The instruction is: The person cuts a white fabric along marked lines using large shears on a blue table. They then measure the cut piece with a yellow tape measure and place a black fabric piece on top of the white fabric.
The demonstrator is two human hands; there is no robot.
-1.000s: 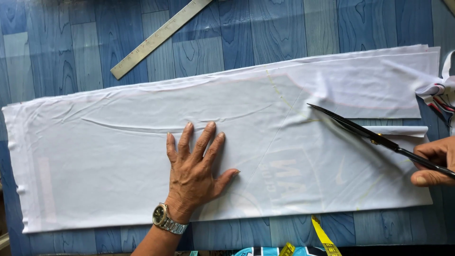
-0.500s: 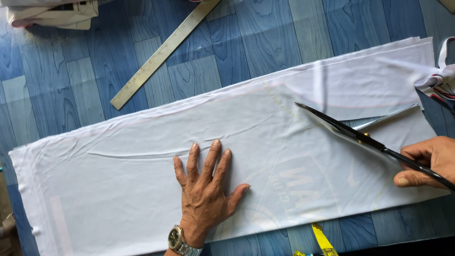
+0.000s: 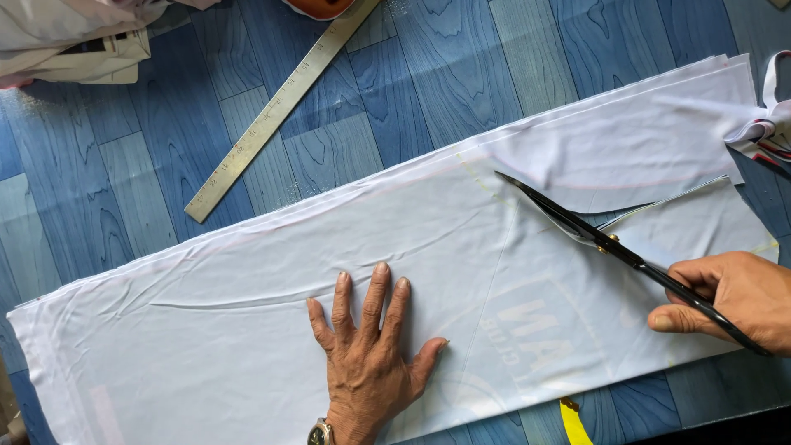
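A long piece of white fabric [image 3: 247, 297] lies spread across the blue wood-patterned floor [image 3: 461, 74], several layers stacked. My left hand [image 3: 371, 354], wearing a wristwatch, presses flat on the cloth with fingers spread. My right hand [image 3: 733, 301] grips black scissors [image 3: 593, 235] at the right. Their blades are in the fabric, pointing up and left. A cut runs from the cloth's right edge to the blades. Faint yellow chalk lines mark the cloth near the blade tips.
A metal ruler [image 3: 276, 111] lies diagonally on the floor above the fabric. Folded pale cloth [image 3: 74, 41] sits at the top left. White scraps with red trim [image 3: 766, 128] lie at the right edge. A yellow measuring tape [image 3: 573, 416] shows at the bottom.
The scissors have advanced leftward through the fabric, lengthening the cut. My left hand has stayed pressed on the cloth. The view has shifted, showing more floor at the top.
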